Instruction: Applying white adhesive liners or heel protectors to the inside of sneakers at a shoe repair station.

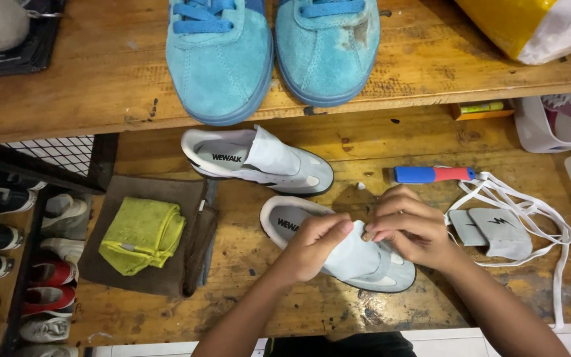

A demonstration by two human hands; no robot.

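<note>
Head view, looking down on a worn wooden workbench (312, 311). A grey-and-white sneaker (391, 274), laces out, is seen lying near the front edge w/ its toe to the right; white paper stuffing (353, 254) is packed into its opening. The paper is pinched by both hands over the shoe's mid part: left hand (315, 244) w/ thumb and fingers closed on the paper's left side, right hand (408, 228) w/ fingertips closed on its top edge, the two hands nearly touching. A second matching sneaker (259, 160), also stuffed w/ white paper, is set just behind, apart from the first. A blue-and-red handled tool (434, 174) is seen behind the right hand. To the right, two grey insoles (494, 231) are lying on a tangle of white laces (536, 215). Left of the shoes, a yellow-green cloth (141, 235) is folded on a brown cloth (166, 277). On the raised shelf (67, 86) behind, a pair of turquoise suede sneakers (269, 56) w/ blue laces is placed toes forward; a yellow-and-white bag (536, 23) is at far right. A rack of shoes (21, 264) is visible at lower left, below bench level.
</note>
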